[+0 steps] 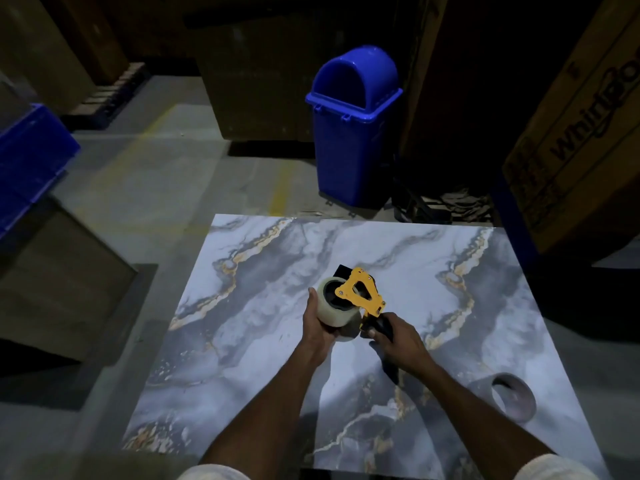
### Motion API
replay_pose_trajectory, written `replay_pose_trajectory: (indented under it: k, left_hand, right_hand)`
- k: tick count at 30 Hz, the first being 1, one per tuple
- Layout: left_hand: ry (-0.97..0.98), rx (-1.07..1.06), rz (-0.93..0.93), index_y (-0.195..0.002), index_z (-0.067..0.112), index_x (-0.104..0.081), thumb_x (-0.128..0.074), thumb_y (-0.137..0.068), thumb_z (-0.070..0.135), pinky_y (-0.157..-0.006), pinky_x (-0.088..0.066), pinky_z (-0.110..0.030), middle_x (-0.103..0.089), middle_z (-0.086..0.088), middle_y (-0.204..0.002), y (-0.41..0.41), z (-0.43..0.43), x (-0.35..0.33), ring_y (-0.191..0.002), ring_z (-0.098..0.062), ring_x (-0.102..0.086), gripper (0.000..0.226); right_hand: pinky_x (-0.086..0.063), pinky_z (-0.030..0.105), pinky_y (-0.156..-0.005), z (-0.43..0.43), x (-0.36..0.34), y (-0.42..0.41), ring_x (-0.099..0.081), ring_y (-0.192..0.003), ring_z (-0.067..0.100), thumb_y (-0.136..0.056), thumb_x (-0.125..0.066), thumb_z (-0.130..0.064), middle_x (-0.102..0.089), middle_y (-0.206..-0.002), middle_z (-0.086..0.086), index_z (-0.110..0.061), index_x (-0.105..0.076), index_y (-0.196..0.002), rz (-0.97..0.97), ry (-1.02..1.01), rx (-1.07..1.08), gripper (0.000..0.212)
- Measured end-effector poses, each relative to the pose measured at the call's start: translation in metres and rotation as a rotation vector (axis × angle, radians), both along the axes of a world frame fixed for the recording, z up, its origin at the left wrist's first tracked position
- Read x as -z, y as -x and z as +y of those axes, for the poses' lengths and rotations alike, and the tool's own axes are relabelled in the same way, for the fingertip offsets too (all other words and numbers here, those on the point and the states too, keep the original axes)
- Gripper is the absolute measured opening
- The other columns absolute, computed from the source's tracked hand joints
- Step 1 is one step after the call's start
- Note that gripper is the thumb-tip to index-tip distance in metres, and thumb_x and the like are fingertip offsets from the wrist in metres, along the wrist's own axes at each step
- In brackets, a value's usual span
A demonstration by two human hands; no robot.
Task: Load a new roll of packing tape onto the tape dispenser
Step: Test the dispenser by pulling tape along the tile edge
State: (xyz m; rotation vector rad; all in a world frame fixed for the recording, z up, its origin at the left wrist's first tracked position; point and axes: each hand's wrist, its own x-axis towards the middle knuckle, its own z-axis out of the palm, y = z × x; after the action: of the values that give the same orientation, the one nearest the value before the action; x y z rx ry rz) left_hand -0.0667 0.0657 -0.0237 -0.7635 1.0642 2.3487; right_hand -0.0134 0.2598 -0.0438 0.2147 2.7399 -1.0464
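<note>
Tape roll [337, 308]: clear, seated on the dispenser's hub, held above the marbled tabletop [263, 341].
Tape dispenser [362, 294]: yellow frame, black handle, tilted.
Left hand [320, 323]: fingers wrapped around the roll.
Right hand [398, 341]: fingers closed around the handle.
Empty tape core [514, 398]: lying near the tabletop's right edge.
Blue bin [353, 133]: on the floor beyond.
</note>
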Motion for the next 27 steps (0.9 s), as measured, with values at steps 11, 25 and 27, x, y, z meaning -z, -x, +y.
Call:
replay_pose_trajectory:
  k: [11,25,27]
  left_hand:
    - [0.443,0.011,0.035,-0.106,0.003,-0.074,-0.068,-0.089,0.059,-0.06,-0.054,-0.035,-0.073,-0.02,-0.087,0.001,-0.027,0.02,-0.071,-0.031,-0.066,0.059]
    - [0.582,0.109,0.099,-0.077,-0.002,-0.068,-0.064,-0.1,0.036,-0.069,-0.057,-0.045,-0.061,-0.017,-0.063,-0.016,-0.037,0.03,-0.061,-0.027,-0.055,0.045]
    - [0.58,0.122,0.105,-0.078,-0.002,-0.07,-0.064,-0.1,0.034,-0.068,-0.057,-0.044,-0.062,-0.018,-0.064,-0.019,-0.034,0.029,-0.059,-0.027,-0.056,0.043]
  right_hand:
    - [-0.048,0.035,-0.08,0.016,-0.012,0.027,-0.065,-0.102,0.028,-0.091,-0.07,-0.031,-0.067,-0.11,0.003,-0.014,-0.059,-0.119,-0.031,-0.089,-0.11,0.034]
    - [-0.05,0.037,-0.079,0.029,-0.015,0.081,-0.066,-0.103,0.032,-0.077,-0.074,-0.037,-0.072,-0.108,0.002,-0.026,-0.065,-0.114,0.002,-0.42,-0.238,0.039]
    - [-0.048,0.036,-0.08,0.03,-0.012,0.08,-0.065,-0.106,0.033,-0.08,-0.074,-0.035,-0.071,-0.112,0.005,-0.024,-0.065,-0.117,0.017,-0.456,-0.234,0.04]
